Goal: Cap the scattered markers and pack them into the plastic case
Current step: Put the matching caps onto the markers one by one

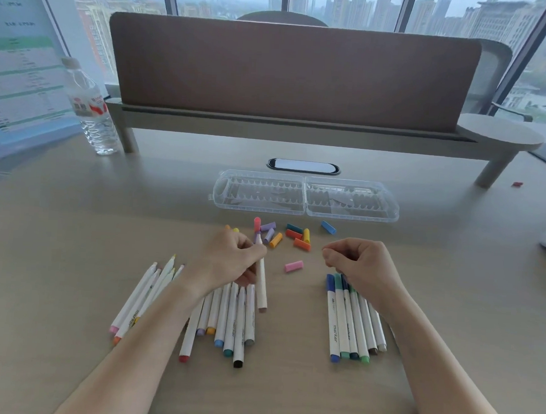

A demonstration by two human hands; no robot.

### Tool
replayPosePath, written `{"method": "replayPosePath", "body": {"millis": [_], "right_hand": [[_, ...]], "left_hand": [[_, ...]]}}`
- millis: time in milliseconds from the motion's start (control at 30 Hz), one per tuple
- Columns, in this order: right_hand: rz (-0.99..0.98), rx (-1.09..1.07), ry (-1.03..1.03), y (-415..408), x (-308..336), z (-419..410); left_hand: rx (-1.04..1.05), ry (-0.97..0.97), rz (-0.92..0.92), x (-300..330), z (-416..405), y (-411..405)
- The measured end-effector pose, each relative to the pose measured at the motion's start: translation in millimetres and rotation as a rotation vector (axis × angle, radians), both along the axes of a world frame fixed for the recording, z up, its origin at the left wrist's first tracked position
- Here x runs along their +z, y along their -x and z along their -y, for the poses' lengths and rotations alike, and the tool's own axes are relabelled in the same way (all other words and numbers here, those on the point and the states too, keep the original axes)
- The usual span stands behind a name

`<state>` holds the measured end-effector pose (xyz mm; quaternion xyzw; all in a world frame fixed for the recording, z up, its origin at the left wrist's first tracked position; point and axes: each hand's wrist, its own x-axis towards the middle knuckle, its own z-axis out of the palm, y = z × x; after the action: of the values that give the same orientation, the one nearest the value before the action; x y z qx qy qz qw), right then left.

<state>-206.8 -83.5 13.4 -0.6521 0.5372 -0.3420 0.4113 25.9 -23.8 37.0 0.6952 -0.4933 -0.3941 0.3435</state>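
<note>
- The left hand [231, 258], fingers curled, is gripping a white-barrelled marker [262, 288] at centre frame.
- The right hand [357, 262] is hovering curled, holding nothing visible.
- The clear plastic case [304, 194] is lying open on the worktop [74, 228], above the loose coloured caps [292, 234].

**Clearance around the case**

Open clear plastic case [305, 194] lies flat; bare desk [106, 217] left and right of it. Scattered coloured caps [294, 235] sit between the hands and the case. Uncapped white markers [228, 318] crowd near-left, capped marker row [352, 321] near-right. Clear water bottle [93, 112] stands far left.
</note>
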Motion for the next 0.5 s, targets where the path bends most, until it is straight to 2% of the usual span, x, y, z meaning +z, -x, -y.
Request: {"method": "replayPosePath", "body": {"millis": [200, 500], "right_hand": [[-0.030, 0.028, 0.012, -8.1, -2.7, 2.2], [-0.223, 0.187, 0.118, -46.8, 8.8, 15.9]], "left_hand": [[0.061, 0.009, -0.201, -2.7, -1.2, -31.8], [0.150, 0.063, -0.441, -0.7, -5.7, -80.7]]}}
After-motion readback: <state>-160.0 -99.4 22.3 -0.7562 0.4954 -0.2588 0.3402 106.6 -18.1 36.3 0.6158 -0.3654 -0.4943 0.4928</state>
